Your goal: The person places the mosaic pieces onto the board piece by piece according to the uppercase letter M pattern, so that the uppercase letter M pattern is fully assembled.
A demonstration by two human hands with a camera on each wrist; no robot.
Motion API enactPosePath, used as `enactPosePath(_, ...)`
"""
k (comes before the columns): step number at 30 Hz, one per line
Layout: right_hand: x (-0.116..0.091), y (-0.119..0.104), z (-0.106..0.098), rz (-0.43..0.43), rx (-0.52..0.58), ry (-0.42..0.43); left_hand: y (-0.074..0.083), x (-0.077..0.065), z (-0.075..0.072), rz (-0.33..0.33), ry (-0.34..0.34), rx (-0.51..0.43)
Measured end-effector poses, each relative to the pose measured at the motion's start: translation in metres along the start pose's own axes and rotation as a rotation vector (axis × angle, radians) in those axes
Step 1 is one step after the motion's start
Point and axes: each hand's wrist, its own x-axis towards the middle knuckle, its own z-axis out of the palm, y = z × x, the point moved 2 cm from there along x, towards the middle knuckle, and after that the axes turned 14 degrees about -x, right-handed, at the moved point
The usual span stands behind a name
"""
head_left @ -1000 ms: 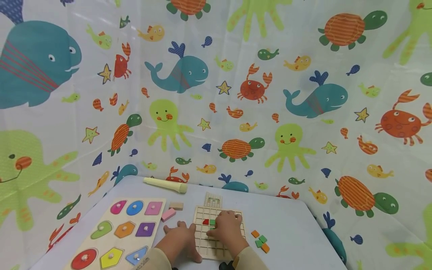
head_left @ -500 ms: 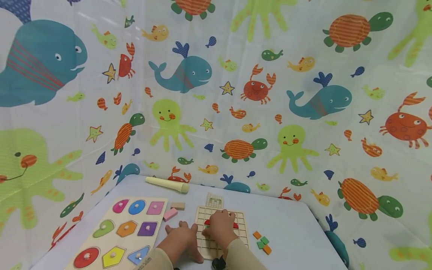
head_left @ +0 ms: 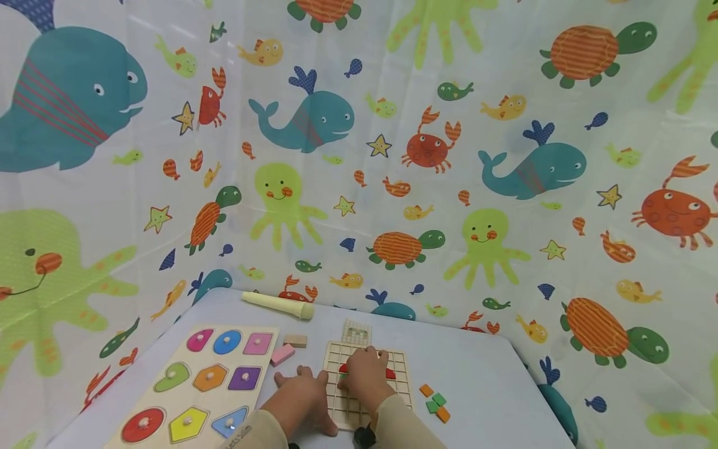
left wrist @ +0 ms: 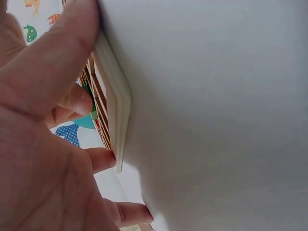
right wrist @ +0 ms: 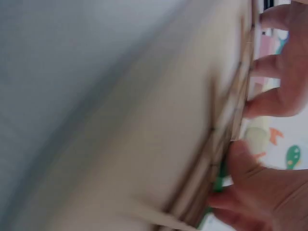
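Note:
A square wooden grid board [head_left: 399,363] lies flat on the white table. My left hand [head_left: 303,396] is spread along its left side, with the thumb [left wrist: 72,41] and a fingertip [left wrist: 103,160] against the board's edge. Over the middle of the grid is my right hand [head_left: 367,377], fingers bent down. In the right wrist view its thumb and a finger pinch a small green tile [right wrist: 221,178] at the grid. Red pieces [head_left: 391,374] show on the board beside the hand. Other tiles under the right hand are hidden.
Loose orange and green tiles [head_left: 440,399] lie to the board's right. A knobbed shape puzzle [head_left: 263,368] is on the left. Pink [head_left: 282,354] and wooden [head_left: 295,341] blocks, a pale yellow toy microphone [head_left: 280,305] and a small patterned card [head_left: 357,332] lie farther back.
My right hand has shifted slightly left over the board, now covering green tiles seen earlier and uncovering a red piece on its right. The left hand stays at the board's edge.

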Motion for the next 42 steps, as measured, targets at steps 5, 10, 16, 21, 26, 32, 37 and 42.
enactPosePath(5, -0.003, -0.002, -0.006, -0.045, -0.030, 0.000, 0.001, -0.002, -0.001, 0.002, 0.001, -0.005)
enactPosePath(10, -0.005, -0.004, -0.008, -0.074, -0.081, 0.015, 0.002, -0.005, -0.002, 0.009, 0.005, 0.003)
enactPosePath(16, 0.003, -0.004, -0.006, -0.059, -0.092, -0.003, 0.003, -0.004, -0.004, 0.006, 0.012, 0.002)
enactPosePath(21, 0.005, -0.002, -0.007, -0.067, -0.066, -0.001, 0.002, -0.002, -0.005, 0.005, 0.013, 0.007)
enactPosePath(26, 0.001, 0.001, -0.010, -0.072, -0.005, -0.013, 0.003, -0.005, -0.004, 0.002, 0.003, 0.015)
enactPosePath(32, -0.006, 0.001, -0.010, -0.053, 0.019, -0.021, 0.003, -0.006, -0.002, -0.001, 0.017, 0.020)
enactPosePath(37, -0.013, 0.002, -0.009, -0.001, 0.014, -0.057, 0.003, -0.005, -0.001, -0.004, 0.017, 0.018)
enactPosePath(42, -0.026, 0.012, -0.010, -0.038, 0.105, -0.099, 0.004, -0.004, -0.002, -0.007, 0.012, 0.023)
